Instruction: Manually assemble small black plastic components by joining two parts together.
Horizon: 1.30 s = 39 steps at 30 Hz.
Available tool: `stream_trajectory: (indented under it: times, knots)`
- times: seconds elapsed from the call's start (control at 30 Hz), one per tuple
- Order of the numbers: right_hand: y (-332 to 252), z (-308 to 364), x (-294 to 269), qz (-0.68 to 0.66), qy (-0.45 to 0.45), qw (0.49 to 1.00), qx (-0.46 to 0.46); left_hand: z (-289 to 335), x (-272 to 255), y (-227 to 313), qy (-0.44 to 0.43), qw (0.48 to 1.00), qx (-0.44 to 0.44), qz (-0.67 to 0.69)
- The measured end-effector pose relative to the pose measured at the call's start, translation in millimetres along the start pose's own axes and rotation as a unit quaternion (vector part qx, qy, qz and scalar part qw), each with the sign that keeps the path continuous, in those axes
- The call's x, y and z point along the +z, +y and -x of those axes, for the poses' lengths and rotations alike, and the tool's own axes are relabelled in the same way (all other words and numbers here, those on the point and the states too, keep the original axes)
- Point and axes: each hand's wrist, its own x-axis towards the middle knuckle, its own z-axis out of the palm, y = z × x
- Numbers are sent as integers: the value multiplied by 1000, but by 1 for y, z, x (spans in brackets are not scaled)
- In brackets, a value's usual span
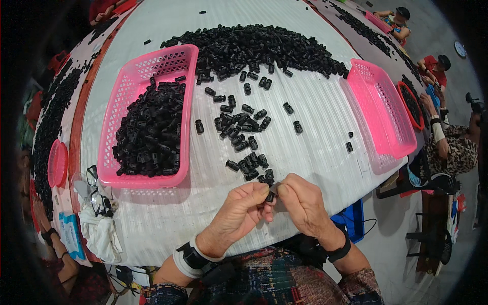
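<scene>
Near the table's front edge, my left hand (238,212) is closed, its thumb and fingers pinching a small black cord lock (271,197). Right beside it is my right hand (303,203), with thumb and forefinger pressed together at the top of that cord lock. A small pale sliver shows between the two thumbs; I cannot make out what it is. Just beyond my fingertips lies a loose scatter of black cord locks (239,124). A pink basket (186,117) to the left is partly filled with the same pieces.
A long heap of black cord locks (259,48) spans the table's far part. Another pink basket (378,109) stands at the right edge. Glasses (96,195) and a white cloth (99,231) lie at the left. People work at neighbouring tables, and a blue crate (352,218) sits below.
</scene>
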Motion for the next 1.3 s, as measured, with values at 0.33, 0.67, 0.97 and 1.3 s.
stream_trajectory:
  times: [0.33,0.67,0.97,1.3]
  knots:
    - [7,-1,1,62,-24,998,14,-2,-5,-2,-5,1000,3,-7]
    - [14,-1,-2,108,-41,993,-8,-6,-4,-2,22,1000,-2,-17]
    - [-13,0,-5,100,17,993,-58,-4,-2,-5,43,998,-3,-35]
    - [-20,-1,-1,184,-31,978,-93,-3,-8,-5,-44,997,8,-67]
